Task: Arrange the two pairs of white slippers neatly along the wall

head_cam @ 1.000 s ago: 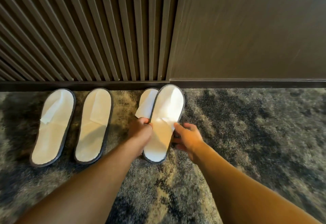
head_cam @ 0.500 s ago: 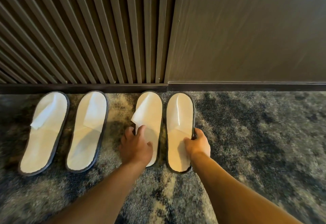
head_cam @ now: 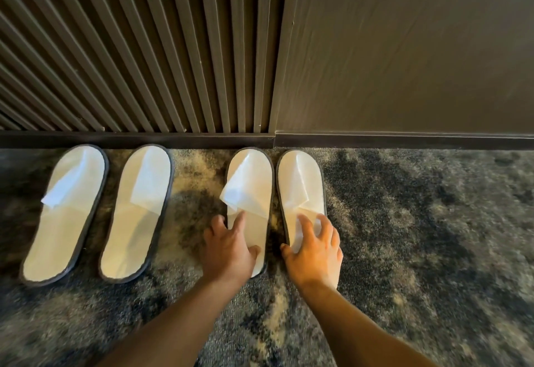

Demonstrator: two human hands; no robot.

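Four white slippers with dark edging lie toes to the wall on the carpet. The left pair, slipper one (head_cam: 66, 222) and slipper two (head_cam: 135, 216), lie side by side, slightly slanted. The right pair, slipper three (head_cam: 251, 176) and slipper four (head_cam: 300, 179), lie close together and straight. My left hand (head_cam: 228, 251) rests flat on the heel half of slipper three, fingers spread. On the heel half of slipper four lies my right hand (head_cam: 315, 254), fingers also spread. Neither hand is closed around a slipper. Both heels are partly hidden under my hands.
A dark skirting board (head_cam: 173, 139) runs along the foot of the wall. Above it are vertical wooden slats (head_cam: 144, 49) on the left and a plain dark panel (head_cam: 404, 49) on the right. Mottled grey carpet (head_cam: 419, 236) stretches to the right of the slippers.
The right pair was stacked and held in both hands; now the two slippers lie side by side at the wall. My hands have let go and rest spread on their heels.
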